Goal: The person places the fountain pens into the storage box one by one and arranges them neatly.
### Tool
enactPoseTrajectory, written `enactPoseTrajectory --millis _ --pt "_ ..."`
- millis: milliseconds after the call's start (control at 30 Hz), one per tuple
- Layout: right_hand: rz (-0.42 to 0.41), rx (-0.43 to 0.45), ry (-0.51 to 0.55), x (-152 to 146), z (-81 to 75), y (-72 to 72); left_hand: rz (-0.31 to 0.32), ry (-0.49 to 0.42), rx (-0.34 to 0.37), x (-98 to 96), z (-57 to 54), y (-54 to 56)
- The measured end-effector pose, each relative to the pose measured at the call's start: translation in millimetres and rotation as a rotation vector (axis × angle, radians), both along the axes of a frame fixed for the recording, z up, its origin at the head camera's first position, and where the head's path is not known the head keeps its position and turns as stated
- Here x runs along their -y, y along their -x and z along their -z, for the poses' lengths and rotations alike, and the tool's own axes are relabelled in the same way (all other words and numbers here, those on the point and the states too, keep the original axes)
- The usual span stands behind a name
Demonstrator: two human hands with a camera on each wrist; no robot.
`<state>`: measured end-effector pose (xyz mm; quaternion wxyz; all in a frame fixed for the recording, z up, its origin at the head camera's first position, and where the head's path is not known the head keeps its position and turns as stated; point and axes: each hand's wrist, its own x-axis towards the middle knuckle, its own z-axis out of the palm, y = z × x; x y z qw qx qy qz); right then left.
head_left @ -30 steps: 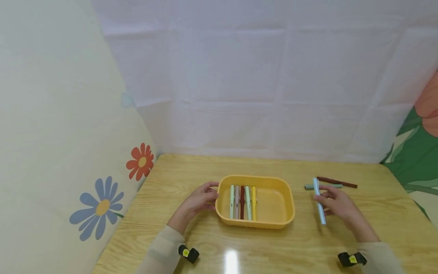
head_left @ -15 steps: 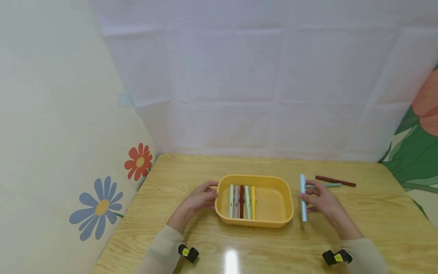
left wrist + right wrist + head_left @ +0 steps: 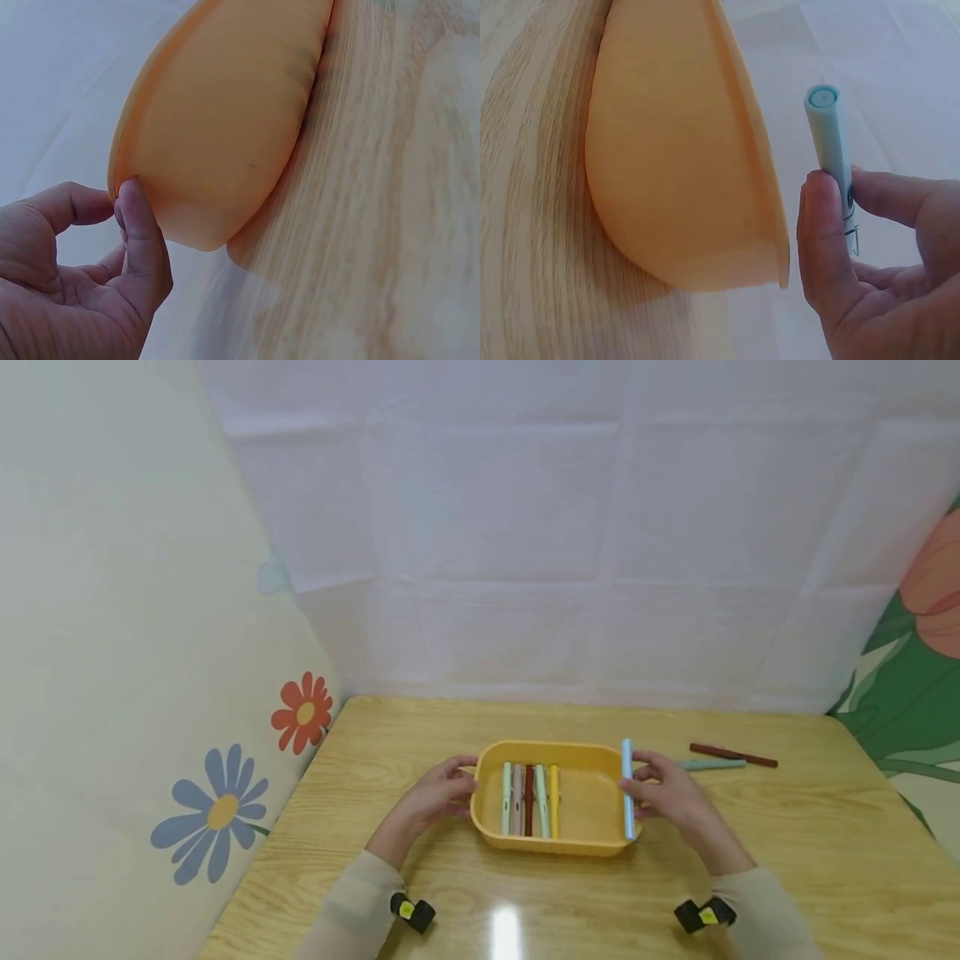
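Note:
A pale blue pen (image 3: 627,789) is pinched between the thumb and fingers of my right hand (image 3: 667,793), raised over the right rim of the yellow plastic tray (image 3: 600,847). In the right wrist view, the pen (image 3: 831,142) points one end up beside the tray wall (image 3: 682,150). My left hand (image 3: 438,793) holds the tray's left end; its thumb and finger meet at the rim in the left wrist view. Inside the tray, toward its left, several pens stand side by side: light green pens (image 3: 506,797), a mauve pen (image 3: 517,802), a dark red pen (image 3: 528,800) and a yellow pen (image 3: 554,802).
On the wooden table (image 3: 525,718), to the right of the tray, lie a dark red pen (image 3: 731,754) and a grey-green pen (image 3: 712,764). White sheeting (image 3: 487,527) hangs behind the table, and a flower-patterned wall (image 3: 225,810) rises on the left.
My right hand has carried the pale blue pen leftward from near the loose pens to the tray's right rim, turning it more upright in view. The left hand has stayed at the tray.

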<state>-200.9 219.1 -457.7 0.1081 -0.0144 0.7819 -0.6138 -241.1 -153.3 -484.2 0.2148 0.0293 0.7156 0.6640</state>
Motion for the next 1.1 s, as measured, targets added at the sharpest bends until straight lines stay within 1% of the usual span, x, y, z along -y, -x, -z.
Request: enactPoseTrajectory --millis 200,400,633,833,1100 --pt "-0.012 0.010 -0.020 17.0 -2.9 3.6 -0.022 0.008 0.025 -0.4 -1.0 0.7" --pt "-0.005 0.037 -0.058 32.7 -3.5 6.3 -0.009 -0.009 0.023 0.1 -1.3 -0.1" --pt "-0.024 0.051 -0.048 44.6 -2.4 11.6 -0.007 -0.022 0.026 0.9 -1.2 -0.1" --pt "-0.027 0.086 -0.076 52.2 -3.2 15.0 -0.007 -0.018 0.028 0.0 -0.9 0.7" --pt "-0.046 0.101 -0.084 65.5 -1.4 17.5 0.001 -0.014 0.022 0.8 0.6 3.1"
